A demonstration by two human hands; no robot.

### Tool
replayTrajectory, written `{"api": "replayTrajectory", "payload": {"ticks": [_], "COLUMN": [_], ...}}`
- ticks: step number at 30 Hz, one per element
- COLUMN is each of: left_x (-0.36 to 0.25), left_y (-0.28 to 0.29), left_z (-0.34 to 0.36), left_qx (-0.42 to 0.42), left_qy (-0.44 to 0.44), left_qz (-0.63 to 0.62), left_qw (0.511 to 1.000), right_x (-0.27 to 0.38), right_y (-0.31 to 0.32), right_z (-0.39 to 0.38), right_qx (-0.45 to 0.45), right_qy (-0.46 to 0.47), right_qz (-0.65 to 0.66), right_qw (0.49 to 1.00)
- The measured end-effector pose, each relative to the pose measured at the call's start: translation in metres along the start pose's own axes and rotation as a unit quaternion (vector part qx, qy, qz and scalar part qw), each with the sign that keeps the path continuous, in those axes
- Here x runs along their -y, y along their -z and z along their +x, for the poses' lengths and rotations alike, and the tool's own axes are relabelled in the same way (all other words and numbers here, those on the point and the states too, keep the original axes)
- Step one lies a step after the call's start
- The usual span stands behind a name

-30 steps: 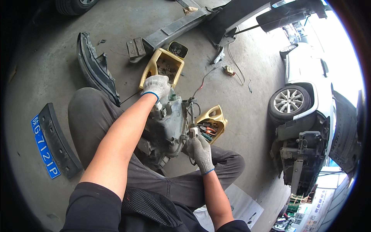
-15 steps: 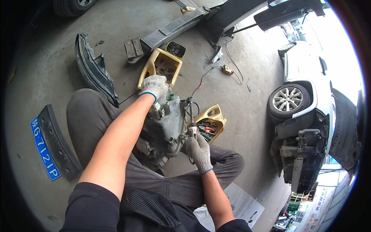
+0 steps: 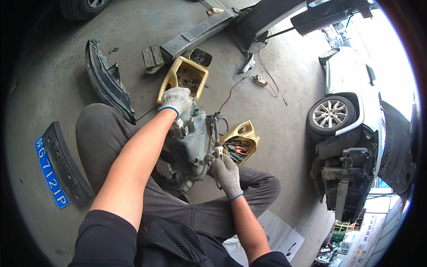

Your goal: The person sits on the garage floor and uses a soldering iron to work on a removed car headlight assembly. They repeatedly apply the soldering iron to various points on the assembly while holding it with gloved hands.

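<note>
A car headlight housing (image 3: 195, 140), dark grey and seen from behind, rests on my lap between my bent legs. My left hand (image 3: 177, 100), in a white knitted glove, is closed over its far left corner; the fingertips are hidden. In my gloved right hand (image 3: 227, 174) I hold a soldering iron (image 3: 218, 150) by its white-and-red handle. Its long shaft points away from me along the housing's right side. The iron's tip and any contact with the housing cannot be made out. A loop of cord hangs beside the right hand.
Beyond my hands stand a cut-open yellow jug (image 3: 205, 84) of small parts and a small dark tub (image 3: 201, 58). Another yellow jug (image 3: 253, 141) holds pliers. A black lamp-shaped part (image 3: 106, 84) and a blue plate (image 3: 52, 171) lie left. A lift arm (image 3: 200, 33) reaches in; a white car (image 3: 351, 89) stands right.
My right hand and the soldering iron have shifted slightly left and toward me. The left hand keeps its place on the housing. The whole view has moved a little.
</note>
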State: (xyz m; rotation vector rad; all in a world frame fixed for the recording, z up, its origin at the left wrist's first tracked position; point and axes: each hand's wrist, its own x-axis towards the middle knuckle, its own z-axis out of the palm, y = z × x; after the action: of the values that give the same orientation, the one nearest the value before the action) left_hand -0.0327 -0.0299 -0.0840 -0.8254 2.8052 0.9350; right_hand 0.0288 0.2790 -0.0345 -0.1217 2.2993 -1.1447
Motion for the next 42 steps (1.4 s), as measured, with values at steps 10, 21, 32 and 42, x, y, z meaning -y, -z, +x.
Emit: {"api": "replayTrajectory", "payload": {"ticks": [10, 21, 32, 42], "left_x": [-0.003, -0.005, -0.003, -0.005], "left_y": [0.005, 0.009, 0.008, 0.01], "left_z": [-0.004, -0.004, -0.004, -0.005], "left_qx": [-0.003, 0.012, 0.014, 0.02], "left_qy": [0.003, -0.003, 0.002, 0.003], "left_qz": [0.003, 0.011, 0.014, 0.013], "left_qw": [1.0, 1.0, 1.0, 1.0], "right_x": [0.014, 0.03, 0.047, 0.057], "right_y": [0.0, -0.006, -0.014, -0.025], "right_z": [-0.007, -0.011, -0.017, -0.018], "right_qx": [0.023, 0.024, 0.011, -0.001], "right_qy": [-0.066, -0.088, -0.082, -0.113], "right_qz": [-0.054, 0.048, 0.075, 0.109], "right_qw": [0.996, 0.995, 0.994, 0.988]}}
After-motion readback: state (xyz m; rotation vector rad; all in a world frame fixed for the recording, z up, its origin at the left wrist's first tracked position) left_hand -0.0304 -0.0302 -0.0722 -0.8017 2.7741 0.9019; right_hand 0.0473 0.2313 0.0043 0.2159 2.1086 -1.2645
